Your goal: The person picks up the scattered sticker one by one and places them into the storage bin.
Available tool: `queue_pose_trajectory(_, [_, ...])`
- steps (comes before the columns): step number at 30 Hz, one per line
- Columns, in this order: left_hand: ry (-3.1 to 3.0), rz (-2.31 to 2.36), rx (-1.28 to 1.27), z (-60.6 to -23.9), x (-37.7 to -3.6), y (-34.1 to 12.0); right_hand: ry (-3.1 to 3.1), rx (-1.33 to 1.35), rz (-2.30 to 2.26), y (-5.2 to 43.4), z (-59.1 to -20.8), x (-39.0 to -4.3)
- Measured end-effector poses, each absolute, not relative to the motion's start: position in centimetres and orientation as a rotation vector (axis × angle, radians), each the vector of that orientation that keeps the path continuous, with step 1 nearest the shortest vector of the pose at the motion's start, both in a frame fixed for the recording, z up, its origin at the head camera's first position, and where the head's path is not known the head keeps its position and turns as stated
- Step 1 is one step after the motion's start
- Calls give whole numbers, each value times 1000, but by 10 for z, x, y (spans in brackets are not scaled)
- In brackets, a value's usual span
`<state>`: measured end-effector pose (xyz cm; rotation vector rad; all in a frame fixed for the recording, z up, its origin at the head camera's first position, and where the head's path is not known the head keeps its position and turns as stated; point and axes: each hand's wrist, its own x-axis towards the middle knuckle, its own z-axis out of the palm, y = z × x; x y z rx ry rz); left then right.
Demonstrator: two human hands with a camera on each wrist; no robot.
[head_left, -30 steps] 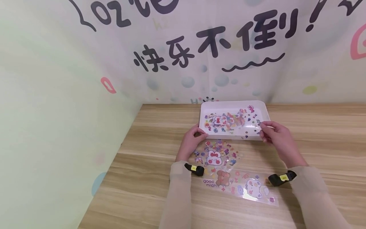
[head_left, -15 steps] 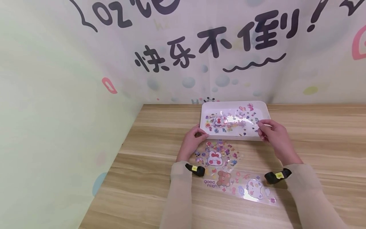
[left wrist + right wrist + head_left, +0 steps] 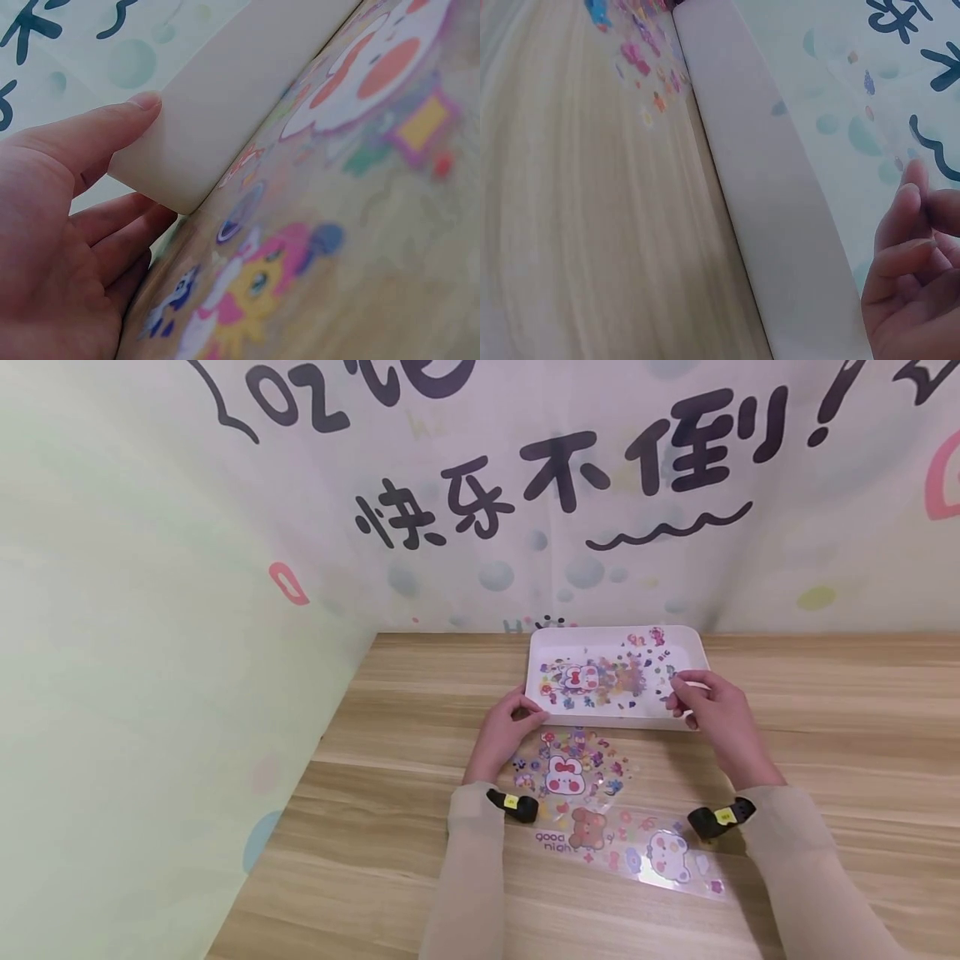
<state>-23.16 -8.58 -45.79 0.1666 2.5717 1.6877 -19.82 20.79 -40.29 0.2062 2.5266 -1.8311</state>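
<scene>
A shallow white tray (image 3: pixel 615 722) stands against the backdrop. My left hand (image 3: pixel 506 732) holds its front left corner; in the left wrist view the thumb lies on the rim and the other fingers sit low at the outer wall (image 3: pixel 217 97). Inside the tray lies a clear sticker sheet (image 3: pixel 581 677) with a bunny and many small pictures. My right hand (image 3: pixel 718 718) pinches the right end of this sheet between thumb and forefinger, over the tray's right side. In the right wrist view, small printed spots on the clear film (image 3: pixel 868 82) run up to the fingertips.
In front of the tray, a clear bunny sticker sheet (image 3: pixel 565 775) lies on the wooden table (image 3: pixel 397 793). Nearer me is a sheet with bears (image 3: pixel 588 828) and "good night" lettering. A printed cloth backdrop (image 3: pixel 450 585) rises behind the table, and a pale wall (image 3: pixel 150 693) at left.
My right hand has moved left and slightly away from me, drawing the sheet's end inward from the tray's front right rim. The left hand keeps its place on the corner.
</scene>
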Motion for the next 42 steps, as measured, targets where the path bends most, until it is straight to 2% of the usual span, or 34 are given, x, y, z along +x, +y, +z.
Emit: queue_pose_trajectory(42, [2579,1671,163,-456,-231,-87,2530,172,-1714,181,-400,-231])
